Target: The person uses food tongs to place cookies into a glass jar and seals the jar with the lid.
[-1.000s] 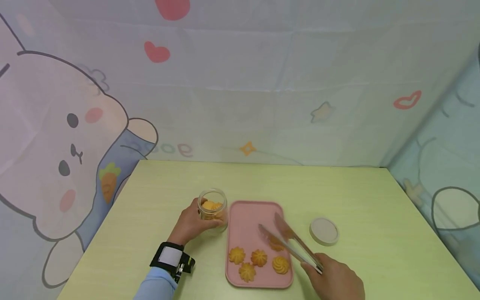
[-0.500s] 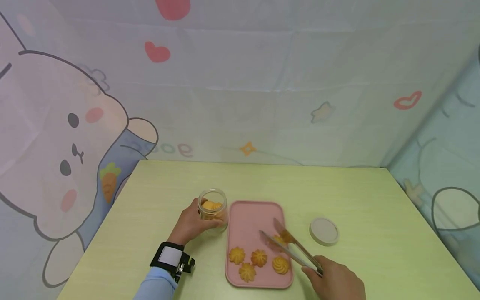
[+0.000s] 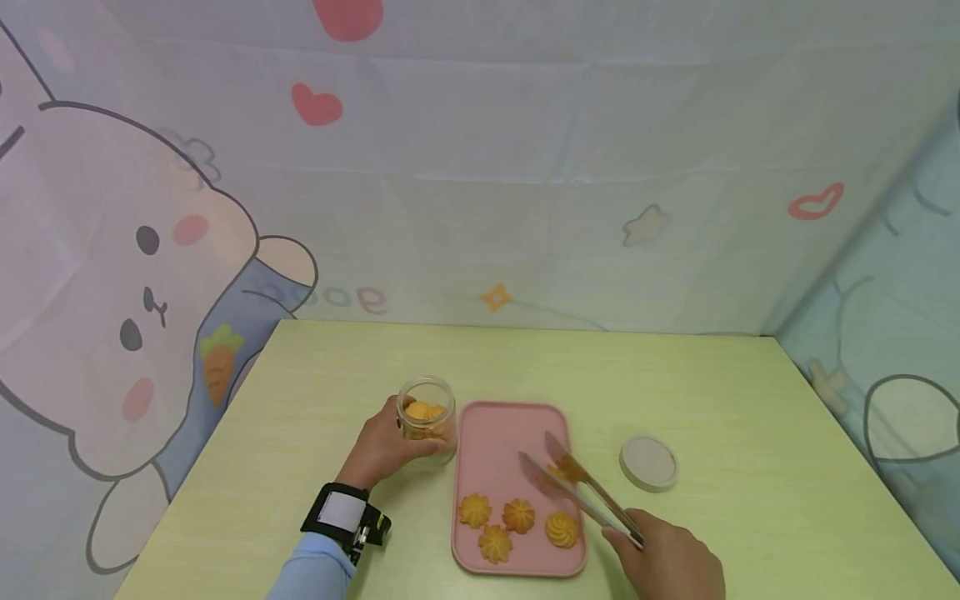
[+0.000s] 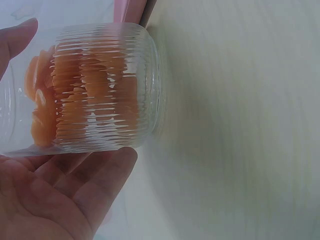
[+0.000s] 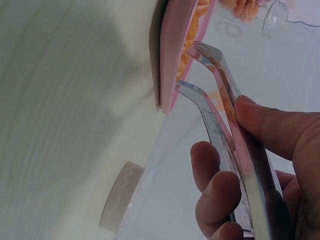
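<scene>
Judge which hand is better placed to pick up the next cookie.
Right, probably: the right hand holds open tongs over the pink tray, a cookie showing between their arms; the left hand grips the jar.

Golden cookies (image 3: pixel 495 544) lay in the upright glass jar (image 3: pixel 449 428) and, just right, on the pink tray (image 3: pixel 487 450) beneath parted metal tongs (image 3: pixel 583 502).

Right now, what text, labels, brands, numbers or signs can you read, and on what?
"goo": faint, seemingly mirrored lettering, read right to left, on the backdrop; any further letter is unclear.
No readable text on the white wristband patch, jar, lid, tray or tongs.
</scene>
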A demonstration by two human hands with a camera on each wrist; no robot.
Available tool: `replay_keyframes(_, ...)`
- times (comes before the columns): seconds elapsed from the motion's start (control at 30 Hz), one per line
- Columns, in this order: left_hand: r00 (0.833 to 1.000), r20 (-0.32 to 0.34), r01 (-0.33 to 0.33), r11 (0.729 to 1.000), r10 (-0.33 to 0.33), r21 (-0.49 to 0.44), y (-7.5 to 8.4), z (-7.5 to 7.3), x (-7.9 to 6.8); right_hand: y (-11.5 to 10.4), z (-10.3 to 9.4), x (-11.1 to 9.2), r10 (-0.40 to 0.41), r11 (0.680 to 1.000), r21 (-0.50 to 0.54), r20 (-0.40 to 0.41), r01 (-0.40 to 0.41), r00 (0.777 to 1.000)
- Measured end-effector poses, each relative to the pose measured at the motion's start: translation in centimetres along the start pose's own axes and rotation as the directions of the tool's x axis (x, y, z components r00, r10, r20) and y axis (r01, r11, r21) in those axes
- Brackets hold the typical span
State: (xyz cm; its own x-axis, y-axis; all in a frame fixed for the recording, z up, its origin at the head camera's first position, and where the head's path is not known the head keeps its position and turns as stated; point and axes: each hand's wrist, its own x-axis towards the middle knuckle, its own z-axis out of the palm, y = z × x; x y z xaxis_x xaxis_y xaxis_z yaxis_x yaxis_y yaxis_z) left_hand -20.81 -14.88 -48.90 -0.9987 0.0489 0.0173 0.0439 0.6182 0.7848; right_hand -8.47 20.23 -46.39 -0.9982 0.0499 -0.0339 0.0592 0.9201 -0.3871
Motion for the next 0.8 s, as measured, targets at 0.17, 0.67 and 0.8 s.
replay_keyframes(0.17, 1.000, -0.002, 0.001, 1.000, -0.001, 0.003, -0.2, 0.1, 0.2, 0.0, 0.3, 0.1, -0.006, 1.000, 0.000, -0.023, 0.006, 1.000)
replay_keyframes(0.67, 1.000, 0.001, 0.012, 1.000, -0.012, 0.017, -0.4, 0.1, 0.3, -0.9, 0.1, 0.4, -0.027, 0.999, 0.031, -0.105, 0.031, 0.994)
replay_keyframes(0.8, 1.000, 0.003, 0.012, 1.000, -0.012, 0.012, -0.4, 0.1, 0.3, -1.2, 0.0, 0.5, -0.048, 0.998, 0.041, -0.135, 0.054, 0.990)
